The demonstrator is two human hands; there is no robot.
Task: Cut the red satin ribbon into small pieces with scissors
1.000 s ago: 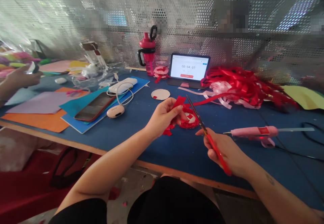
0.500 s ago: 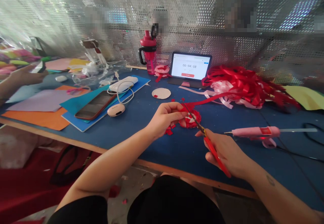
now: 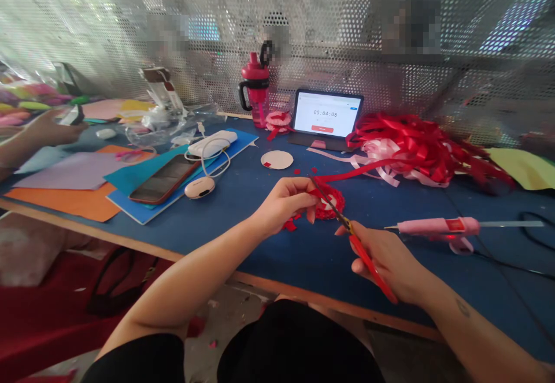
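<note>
My left hand pinches the end of a red ribbon, which runs back to the heap at the right. In my right hand is a pair of scissors with red handles. Their blades point up and left, close to my left fingertips and the ribbon. Just behind the blades lies a round rosette of red ribbon with a whitish middle, partly covered by the hand and scissors. Small cut red ribbon pieces lie beside my left hand.
A pale cardboard disc lies ahead. A pink glue gun with a cord rests to the right. Behind are a tablet, a red bottle and a ribbon heap. A phone lies left; another person's hand holds something.
Both my hands and the scissors stay almost in place. The view has shifted very slightly. At the left, the other person's hand has moved a little.
</note>
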